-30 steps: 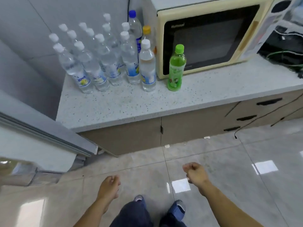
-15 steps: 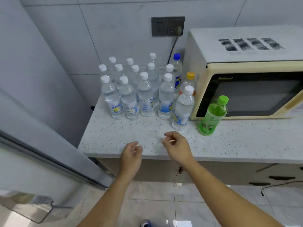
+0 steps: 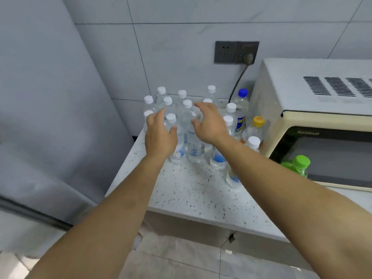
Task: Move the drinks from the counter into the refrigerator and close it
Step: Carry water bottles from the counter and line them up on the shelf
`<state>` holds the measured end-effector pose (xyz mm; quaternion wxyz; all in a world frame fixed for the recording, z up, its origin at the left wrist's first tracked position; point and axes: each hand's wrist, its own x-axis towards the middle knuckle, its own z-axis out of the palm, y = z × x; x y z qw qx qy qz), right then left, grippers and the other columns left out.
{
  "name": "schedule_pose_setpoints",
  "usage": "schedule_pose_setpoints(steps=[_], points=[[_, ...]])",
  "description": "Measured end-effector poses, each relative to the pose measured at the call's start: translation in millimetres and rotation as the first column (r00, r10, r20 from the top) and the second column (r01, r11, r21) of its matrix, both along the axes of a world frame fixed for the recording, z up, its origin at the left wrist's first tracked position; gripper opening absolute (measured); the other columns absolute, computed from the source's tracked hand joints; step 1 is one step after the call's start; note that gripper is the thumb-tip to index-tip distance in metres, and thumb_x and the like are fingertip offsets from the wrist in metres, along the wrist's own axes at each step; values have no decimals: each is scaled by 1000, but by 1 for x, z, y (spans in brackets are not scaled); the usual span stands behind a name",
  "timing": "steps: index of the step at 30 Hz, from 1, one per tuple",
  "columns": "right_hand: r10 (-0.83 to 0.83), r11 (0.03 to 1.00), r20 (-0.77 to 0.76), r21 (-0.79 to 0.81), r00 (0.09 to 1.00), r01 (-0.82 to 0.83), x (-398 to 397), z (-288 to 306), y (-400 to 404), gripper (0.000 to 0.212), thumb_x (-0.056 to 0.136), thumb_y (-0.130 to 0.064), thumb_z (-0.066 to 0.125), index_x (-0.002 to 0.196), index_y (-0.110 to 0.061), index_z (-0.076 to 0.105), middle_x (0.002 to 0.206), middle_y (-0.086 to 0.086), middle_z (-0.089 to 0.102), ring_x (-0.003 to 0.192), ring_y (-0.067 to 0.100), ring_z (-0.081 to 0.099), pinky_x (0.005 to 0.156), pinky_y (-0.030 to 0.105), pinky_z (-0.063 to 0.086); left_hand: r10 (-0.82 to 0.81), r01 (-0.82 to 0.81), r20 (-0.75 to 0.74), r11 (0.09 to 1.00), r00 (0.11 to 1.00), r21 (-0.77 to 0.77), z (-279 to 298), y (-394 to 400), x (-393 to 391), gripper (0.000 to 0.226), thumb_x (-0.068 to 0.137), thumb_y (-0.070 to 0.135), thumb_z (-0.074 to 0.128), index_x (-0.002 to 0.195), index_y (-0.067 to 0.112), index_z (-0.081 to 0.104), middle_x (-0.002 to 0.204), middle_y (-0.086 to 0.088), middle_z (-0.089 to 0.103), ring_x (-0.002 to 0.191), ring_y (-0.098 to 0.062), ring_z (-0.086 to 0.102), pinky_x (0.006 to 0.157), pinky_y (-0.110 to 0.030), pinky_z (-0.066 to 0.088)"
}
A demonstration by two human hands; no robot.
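Grey refrigerator (image 3: 50, 117) filling the frame's left side. Centre frame: clear water bottles (image 3: 193, 143), white-capped, clustered on the speckled counter (image 3: 201, 198). Left hand (image 3: 160, 135) spread open at the cluster's left edge, right hand (image 3: 209, 123) open and curled over its middle; actual grip on any bottle impossible to tell. Further right: blue-capped bottle (image 3: 240, 109), orange-capped bottle (image 3: 254, 129), green bottle (image 3: 298, 166) before the cream microwave (image 3: 322, 109).

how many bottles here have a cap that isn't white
3. A blue-capped bottle at the back by the microwave, an orange-capped bottle in front of it, and a green bottle before the microwave door. The hands may hide others.
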<state>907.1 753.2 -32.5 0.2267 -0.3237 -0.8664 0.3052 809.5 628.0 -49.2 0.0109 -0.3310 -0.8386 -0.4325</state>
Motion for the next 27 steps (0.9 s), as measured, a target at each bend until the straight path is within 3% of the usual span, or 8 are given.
schedule_pose_setpoints(steps=[3, 8, 12, 17, 24, 27], points=[[66, 997, 171, 15, 983, -70, -9, -4, 8, 54, 97, -25, 58, 148, -22, 40, 148, 9, 41, 126, 27, 52, 101, 34, 41, -97, 83, -64, 977, 993, -195, 0, 12, -7, 56, 96, 22, 60, 147, 21, 39, 150, -2, 35, 123, -24, 51, 93, -32, 40], [59, 997, 127, 36, 990, -64, -5, -11, 8, 38, 93, -27, 67, 127, -20, 53, 125, 11, 53, 105, 30, 58, 79, 29, 37, -141, 108, -101, 953, 985, -282, -3, 16, -6, 48, 94, 26, 64, 139, 23, 48, 141, 0, 44, 111, -24, 57, 87, -34, 45], [78, 995, 92, 61, 993, -84, 10, -12, -2, 33, 91, -23, 70, 120, -13, 59, 119, 13, 57, 104, 30, 57, 80, 29, 37, -168, 141, -101, 962, 981, -234, -5, 6, 8, 30, 91, 17, 68, 120, 17, 60, 131, -2, 51, 106, -23, 57, 80, -24, 36], [44, 999, -18, 27, 999, -44, 33, -10, -7, 29, 90, -21, 71, 117, -13, 62, 117, 11, 59, 101, 26, 58, 81, 27, 39, -120, 109, -63, 982, 991, -154, 0, -15, 16, 37, 90, 17, 69, 126, 20, 61, 127, -1, 56, 109, -21, 57, 85, -23, 37], [52, 998, -71, -31, 996, -55, 49, -19, -18, 27, 88, -22, 73, 112, -13, 66, 114, 5, 65, 103, 22, 59, 82, 24, 40, -179, 177, -10, 979, 984, -105, -6, -33, 26, 41, 88, 18, 71, 127, 19, 60, 122, -2, 60, 104, -23, 60, 91, -36, 50], [12, 1000, -149, -25, 989, -16, 54, -27, -25, 28, 86, -25, 74, 109, -11, 66, 107, 3, 67, 102, 26, 59, 87, 34, 46, -170, 170, 8, 985, 985, 2, -20, -40, 25, 42, 86, 22, 73, 126, 24, 60, 121, 10, 61, 110, -13, 55, 89, -25, 47]])
